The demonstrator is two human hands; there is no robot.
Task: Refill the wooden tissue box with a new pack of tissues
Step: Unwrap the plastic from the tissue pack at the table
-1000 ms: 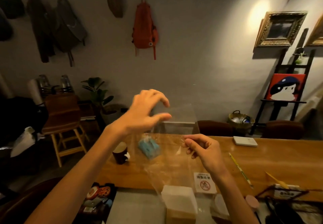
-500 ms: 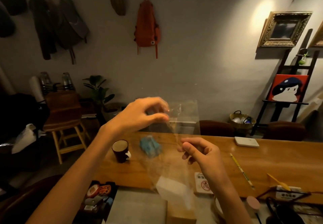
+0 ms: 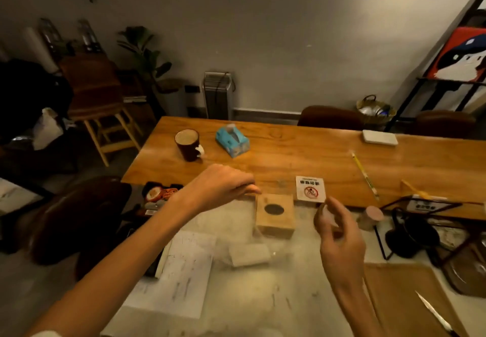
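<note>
At the left, the left hand (image 3: 221, 186) hangs palm down over the near edge of the table (image 3: 289, 152), fingers curled narrow and pinched together; it may grip the edge of a clear wrap, but the film is too faint to tell. Just right of its fingertips sits the box (image 3: 275, 215), upright on the pale counter (image 3: 249, 297), its oval slot facing up. Nearer the person, below and a little left of the box, lies the tissue stack (image 3: 249, 254), flat, its long axis running left to right, with hazy film seeming to lie around it. To the right, the right hand (image 3: 339, 234) hovers with fingers loosely curled, half open, perhaps holding a scrap of wrap; that too is unclear. The stack lies between the two hands and nearer than both, about equally reachable. Judging from this, the coming move is a reach down and toward the person for the stack.
</note>
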